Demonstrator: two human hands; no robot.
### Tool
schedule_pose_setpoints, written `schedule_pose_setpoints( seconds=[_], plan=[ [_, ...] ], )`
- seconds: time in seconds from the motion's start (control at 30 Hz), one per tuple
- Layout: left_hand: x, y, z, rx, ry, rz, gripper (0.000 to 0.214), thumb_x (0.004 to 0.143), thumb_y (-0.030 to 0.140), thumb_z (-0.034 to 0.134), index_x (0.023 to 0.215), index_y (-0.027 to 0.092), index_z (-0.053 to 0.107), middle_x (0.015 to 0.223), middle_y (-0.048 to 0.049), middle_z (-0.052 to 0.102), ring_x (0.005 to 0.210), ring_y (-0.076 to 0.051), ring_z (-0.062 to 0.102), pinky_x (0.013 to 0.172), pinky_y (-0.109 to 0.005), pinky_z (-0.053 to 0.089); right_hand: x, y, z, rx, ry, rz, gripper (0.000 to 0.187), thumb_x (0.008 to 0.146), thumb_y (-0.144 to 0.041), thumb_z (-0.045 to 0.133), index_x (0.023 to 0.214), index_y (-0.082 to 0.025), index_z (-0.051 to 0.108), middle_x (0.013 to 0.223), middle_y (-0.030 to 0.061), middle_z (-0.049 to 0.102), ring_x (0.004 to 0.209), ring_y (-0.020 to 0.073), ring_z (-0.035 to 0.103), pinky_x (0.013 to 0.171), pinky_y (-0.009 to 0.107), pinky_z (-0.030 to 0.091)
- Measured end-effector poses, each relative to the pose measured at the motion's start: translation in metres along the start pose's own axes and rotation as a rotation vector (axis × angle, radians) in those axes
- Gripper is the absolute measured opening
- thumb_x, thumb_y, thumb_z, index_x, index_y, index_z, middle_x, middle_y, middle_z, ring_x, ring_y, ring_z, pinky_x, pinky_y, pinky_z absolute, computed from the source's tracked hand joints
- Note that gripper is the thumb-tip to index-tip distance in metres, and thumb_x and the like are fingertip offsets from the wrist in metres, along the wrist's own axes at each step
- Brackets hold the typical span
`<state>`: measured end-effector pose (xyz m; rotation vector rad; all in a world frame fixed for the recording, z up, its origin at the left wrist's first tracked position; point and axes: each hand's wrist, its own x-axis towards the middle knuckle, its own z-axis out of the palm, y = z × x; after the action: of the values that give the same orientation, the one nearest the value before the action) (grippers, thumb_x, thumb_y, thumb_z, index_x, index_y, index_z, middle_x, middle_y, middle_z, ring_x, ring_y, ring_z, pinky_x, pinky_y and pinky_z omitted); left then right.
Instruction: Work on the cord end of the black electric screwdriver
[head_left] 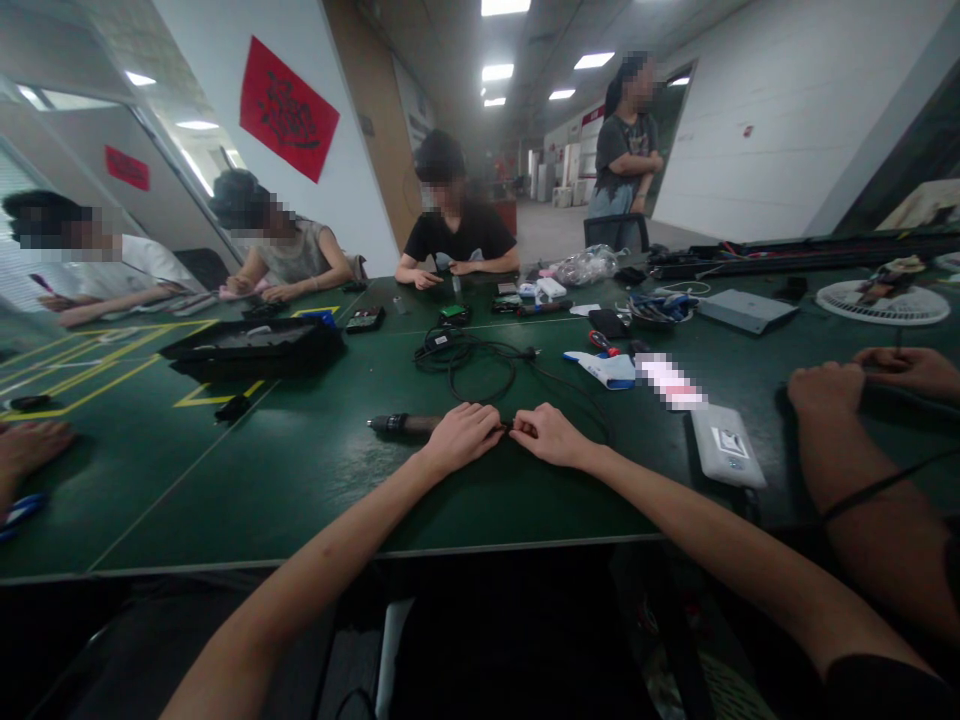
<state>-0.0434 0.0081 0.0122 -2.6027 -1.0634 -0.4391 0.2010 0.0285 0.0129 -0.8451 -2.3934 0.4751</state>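
While the left grip [465, 438] is closed around the tool [409, 426], the right grip [551, 435] is close beside it, with its fingertips pinched on a dark bit [508, 426], too small to make out. The tool lies on its side, with its black tip poking out to the left of the left grip. I cannot tell if it touches the green worktop [322, 500] below.

Just past both grips is a looped black cord [480, 345]. To the left of the left grip sits a small black thing [232, 407], and beyond that is a black tray [247, 360]. Ahead and to the right of the right grip is a blue and white packet [611, 371], and more to the right lies a white box [735, 460]. Farther off that way are a flat grey box [748, 310] and a round white fan cover [881, 302].

Well right of the right grip are another person's hands [829, 388]. Across from both grips, three people sit, and one more stands.
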Motion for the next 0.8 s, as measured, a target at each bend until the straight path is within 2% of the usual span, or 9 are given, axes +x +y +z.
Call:
schedule_pose_setpoints(
  seconds=[0.07,0.2,0.27,0.4,0.6,0.8],
  plan=[
    [-0.0001,0.0004,-0.0002,-0.008,0.005,-0.015,0.019,0.106,0.039,0.054,0.108,0.021,0.06,0.104,-0.0054,0.069,0.093,-0.022,0.064,0.085,-0.037,0.046,-0.0003,0.0,0.0003,0.005,0.005,-0.001,0.013,0.096,-0.024,0.068,0.084,-0.019,0.066,0.07,-0.0014,0.067,0.063,0.0125,0.059,0.069,0.026,0.04],
    [-0.0026,0.0002,-0.0024,-0.051,0.005,0.037,0.018,0.105,0.033,0.053,0.118,0.023,0.059,0.115,-0.0053,0.069,0.102,-0.021,0.064,0.088,-0.037,0.046,-0.0005,0.0001,0.0008,0.003,0.013,-0.001,0.015,0.096,-0.024,0.068,0.083,-0.019,0.065,0.069,-0.0018,0.066,0.062,0.0122,0.058,0.067,0.026,0.039],
    [-0.0025,-0.0002,-0.0012,-0.043,-0.001,0.049,0.016,0.106,0.032,0.051,0.116,0.023,0.06,0.114,-0.0054,0.069,0.102,-0.021,0.065,0.088,-0.036,0.046,-0.0003,0.0001,0.0007,0.006,0.011,-0.004,0.015,0.097,-0.024,0.068,0.083,-0.019,0.065,0.069,-0.0018,0.066,0.062,0.0122,0.058,0.067,0.026,0.039],
    [0.0,0.0001,0.0027,-0.006,-0.003,-0.015,0.017,0.107,0.036,0.051,0.106,0.021,0.06,0.1,-0.0052,0.069,0.093,-0.022,0.064,0.085,-0.037,0.047,-0.0003,-0.0001,0.0009,0.024,0.007,0.008,0.014,0.097,-0.024,0.068,0.084,-0.019,0.066,0.07,-0.0011,0.067,0.062,0.0125,0.059,0.068,0.026,0.04],
    [-0.0036,-0.0002,-0.0032,-0.105,-0.001,0.018,0.016,0.105,0.031,0.054,0.117,0.023,0.06,0.114,-0.0046,0.07,0.104,-0.021,0.066,0.089,-0.037,0.047,0.0008,-0.0011,0.0003,0.012,-0.002,0.022,0.014,0.097,-0.025,0.069,0.084,-0.018,0.067,0.071,-0.0007,0.068,0.063,0.0127,0.06,0.07,0.026,0.041],
    [-0.0022,-0.0023,-0.0021,-0.112,-0.019,-0.016,0.016,0.105,0.035,0.054,0.111,0.022,0.061,0.106,-0.0047,0.071,0.098,-0.021,0.067,0.087,-0.036,0.046,0.0045,0.0004,-0.0018,-0.002,-0.033,0.022,0.015,0.098,-0.027,0.069,0.085,-0.019,0.07,0.075,0.0011,0.071,0.066,0.0138,0.062,0.07,0.027,0.04]
  ],
)
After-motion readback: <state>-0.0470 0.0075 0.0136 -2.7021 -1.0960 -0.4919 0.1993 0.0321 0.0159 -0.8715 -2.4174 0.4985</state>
